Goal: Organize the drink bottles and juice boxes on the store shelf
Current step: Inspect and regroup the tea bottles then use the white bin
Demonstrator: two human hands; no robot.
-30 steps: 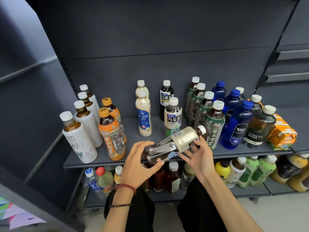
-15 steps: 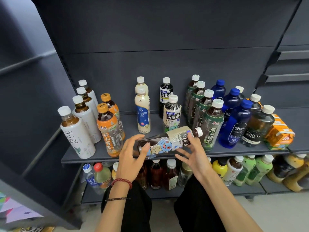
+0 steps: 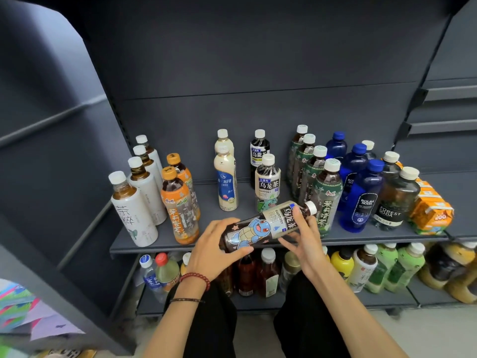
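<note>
Dark grey metal shelf [image 3: 144, 250] runs in front of me, smooth and matte, with rows of plastic bottles upright on it. Over the last second I have rolled the oolong tea bottle [image 3: 268, 223] between my hands, so its glossy wrap now shows the blue cartoon turtle instead of the printed back. It lies sideways above the shelf's front edge, white cap to the right. My left hand [image 3: 216, 244] wraps the base; my right hand [image 3: 305, 239] pinches the neck end. With its front found, I judge it belongs standing by the matching upright bottle [image 3: 267, 184].
</note>
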